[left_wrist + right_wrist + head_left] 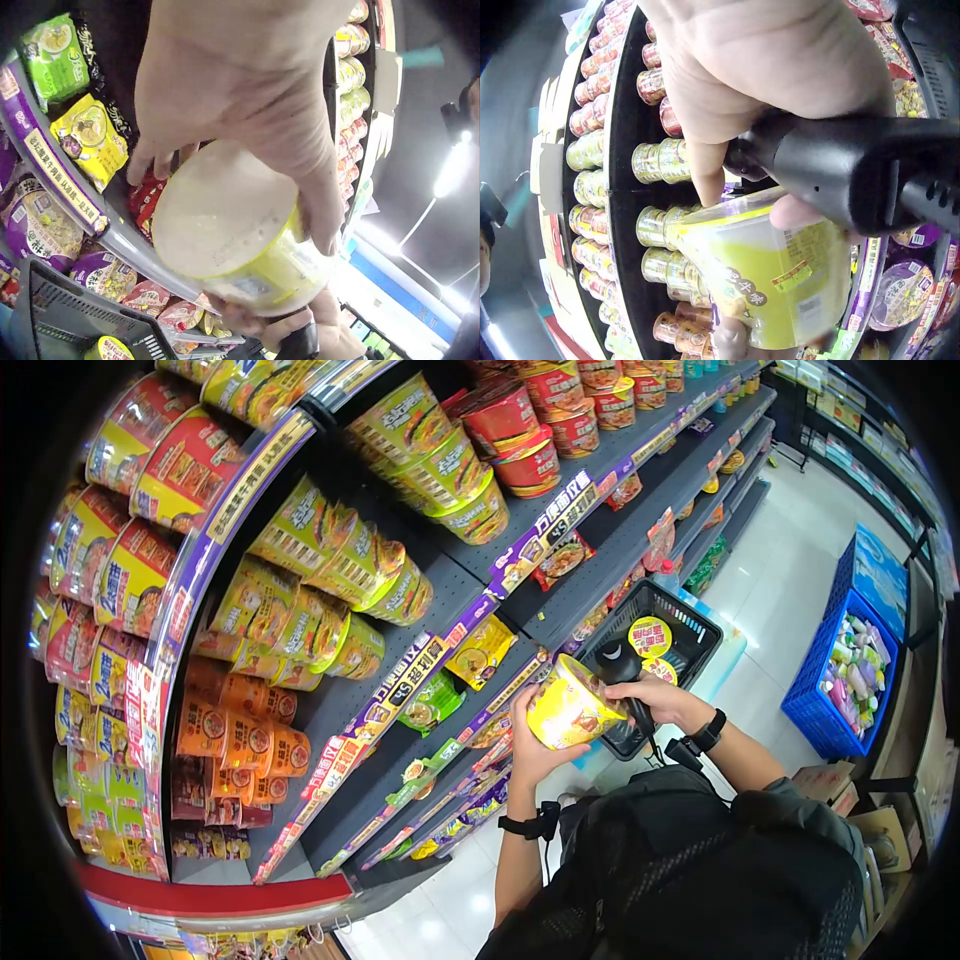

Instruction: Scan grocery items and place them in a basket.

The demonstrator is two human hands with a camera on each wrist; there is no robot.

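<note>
Fingers (pixel 706 172) hold a yellow cup (pixel 567 712) and black scanner (pixel 618 660).

One held tub (pixel 570 712), one scanner (pixel 817 176), one black basket (pixel 698 622).

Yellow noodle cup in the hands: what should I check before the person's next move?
1. Left hand gripping the yellow noodle cup: ok.
2. Right hand holding the black handheld device: ok.
3. Right hand free of other things: not ok, the device occupies it.
4. Device's working end aimed at the cup: cannot tell.
5. Room in the black basket: seemingly ok, bare space shows beside two yellow-lidded cups.
</note>
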